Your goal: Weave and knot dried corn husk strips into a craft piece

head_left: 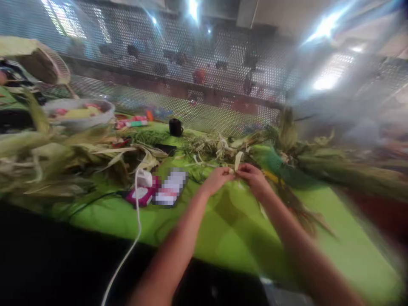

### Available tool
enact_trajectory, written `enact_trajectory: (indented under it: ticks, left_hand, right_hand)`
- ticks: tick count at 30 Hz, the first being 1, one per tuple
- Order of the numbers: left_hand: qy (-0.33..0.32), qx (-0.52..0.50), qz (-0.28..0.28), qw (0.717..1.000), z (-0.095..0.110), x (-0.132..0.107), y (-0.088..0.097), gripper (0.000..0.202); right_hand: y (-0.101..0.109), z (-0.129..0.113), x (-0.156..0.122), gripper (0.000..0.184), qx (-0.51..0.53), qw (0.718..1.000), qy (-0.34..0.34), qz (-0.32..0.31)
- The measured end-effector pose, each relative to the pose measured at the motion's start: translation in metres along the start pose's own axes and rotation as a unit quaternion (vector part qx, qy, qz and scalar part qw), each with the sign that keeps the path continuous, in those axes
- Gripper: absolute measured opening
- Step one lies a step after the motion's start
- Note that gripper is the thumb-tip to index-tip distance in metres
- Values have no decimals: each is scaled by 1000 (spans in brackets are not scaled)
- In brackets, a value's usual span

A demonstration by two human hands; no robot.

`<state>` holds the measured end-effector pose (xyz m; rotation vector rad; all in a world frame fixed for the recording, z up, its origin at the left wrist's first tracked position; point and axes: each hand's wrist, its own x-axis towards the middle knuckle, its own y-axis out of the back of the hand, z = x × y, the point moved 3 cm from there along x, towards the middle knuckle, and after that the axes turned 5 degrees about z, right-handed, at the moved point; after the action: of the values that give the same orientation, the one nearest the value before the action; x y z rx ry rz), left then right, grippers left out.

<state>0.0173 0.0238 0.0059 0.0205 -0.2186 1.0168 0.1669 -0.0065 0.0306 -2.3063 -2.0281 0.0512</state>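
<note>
Left hand (218, 176) and right hand (253, 175) closed on pale strip (238, 159); pink-yellow items (79, 112) held in tub (97, 121); green table (353, 242) backed by mesh (153, 63).

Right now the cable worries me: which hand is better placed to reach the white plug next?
Probably the left hand: it is nearer the white plug, which sits to its left; the right hand is farther across. Both hands' fingertips are at the pale strip, though.

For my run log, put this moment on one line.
left hand: pinching pale strip | right hand: pinching pale strip | white cable: across green table
</note>
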Motion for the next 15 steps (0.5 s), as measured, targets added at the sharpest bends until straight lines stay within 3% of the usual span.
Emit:
enact_trajectory:
  ticks: [5, 15]
  left_hand:
    - [28, -9, 12, 999, 0, 0, 2, 33]
    - [65, -9, -8, 998, 3, -3, 5, 33]
  right_hand:
    - [6, -5, 2, 29, -71, 997, 1, -15]
    - [31, -16, 12, 35, -180, 968, -62, -162]
